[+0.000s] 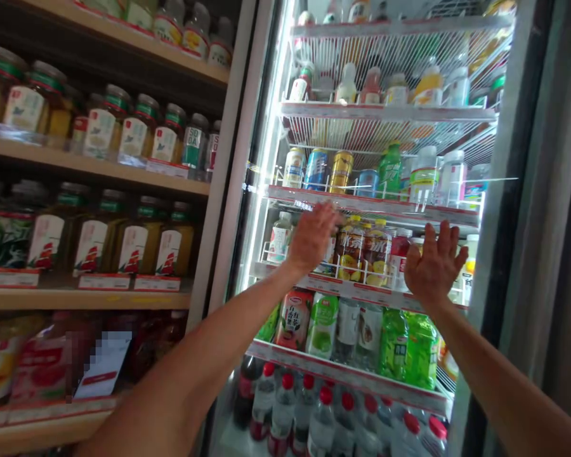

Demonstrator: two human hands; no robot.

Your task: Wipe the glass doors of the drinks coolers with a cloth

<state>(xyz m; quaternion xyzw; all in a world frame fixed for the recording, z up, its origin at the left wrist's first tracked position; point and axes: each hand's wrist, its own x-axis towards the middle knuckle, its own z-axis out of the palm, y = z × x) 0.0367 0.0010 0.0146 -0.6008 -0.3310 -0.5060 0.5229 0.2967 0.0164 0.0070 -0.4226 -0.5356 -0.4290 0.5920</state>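
As the left hand hovers open before brown bottles, the right hand has fingers apart.

glossy plastic is seen in the bottles between the left hand and right hand; shiny metal is shown by the cans above them; to their left, smooth matt wood is shown by the shelves.
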